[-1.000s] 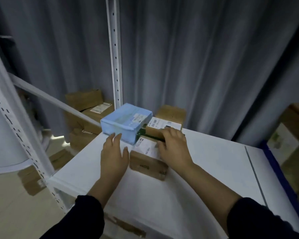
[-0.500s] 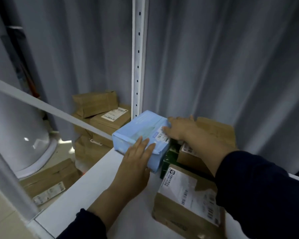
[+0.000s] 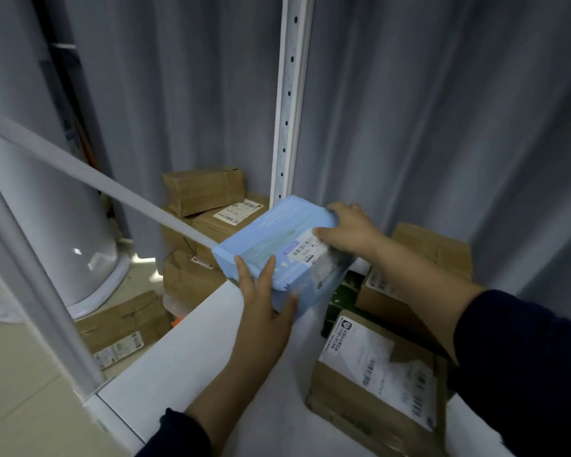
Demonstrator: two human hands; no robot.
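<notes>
**A:** Where is the parcel, and who has hold of it?

**B:** A light blue rectangular parcel point(image 3: 277, 239) with a white barcode label sits tilted at the back left corner of a white shelf point(image 3: 185, 351). It is beside a white perforated upright post point(image 3: 289, 110). The right hand point(image 3: 350, 232) grips its far end, fingers curled over the edge and thumb on the label. The left hand point(image 3: 261, 311) presses flat against the near side, fingers straight and spread, with nothing curled round.

**A:** What might go wrong?

**B:** The parcel's left corner hangs past the shelf edge, over brown cardboard boxes on the floor point(image 3: 205, 189). Only one hand truly clasps it. If the flat left palm slips on the glossy wrapping, the parcel could swing down and drop off that side.

**A:** Anything in its path?

**B:** A grey slanted brace bar point(image 3: 89, 179) ends close to the overhanging corner, so a leftward lift could knock against it. A brown cardboard box with a white shipping label point(image 3: 376, 384) lies under the right forearm. A low sleeve could drag it along.
</notes>
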